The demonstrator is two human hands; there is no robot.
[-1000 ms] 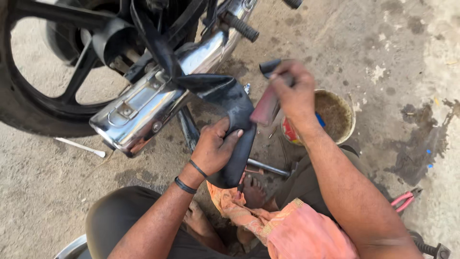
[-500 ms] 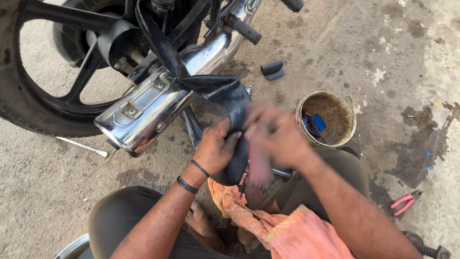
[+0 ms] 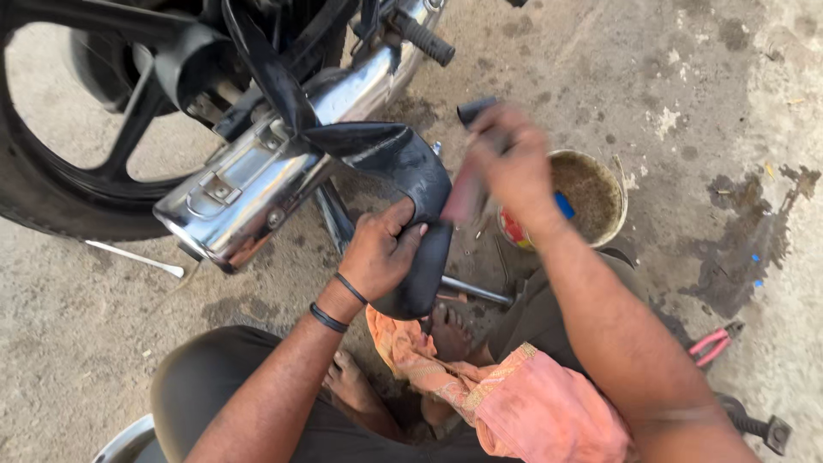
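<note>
Gripped in the left hand (image 3: 381, 253), thumb on top and fingers wrapped beneath, is a folded loop of black inner tube (image 3: 403, 171), which runs up from the fist, arches over beside the chrome exhaust (image 3: 283, 171), and trails back toward the wheel (image 3: 69, 171). That rubber looks soft, limp and light: it drapes and creases under its own weight, so a full-hand clasp around the fold, as here, seems the sound place to hold it, since a pinch at the edge would likely let it slide or flop. Its surface looks dull rather than wet, so I judge it grippy. The right hand (image 3: 514, 167) is blurred, raised just beside the tube's arch, fingers closed round a reddish tool (image 3: 463, 193) whose kind I cannot tell; it sits close to the tube at the bend, above the left fist. Behind that hand stands a muddy tub (image 3: 613, 206) on the concrete. An orange cloth (image 3: 514, 403) lies across the lap, and pink-handled pliers (image 3: 711, 343) lie well apart to the right.
</note>
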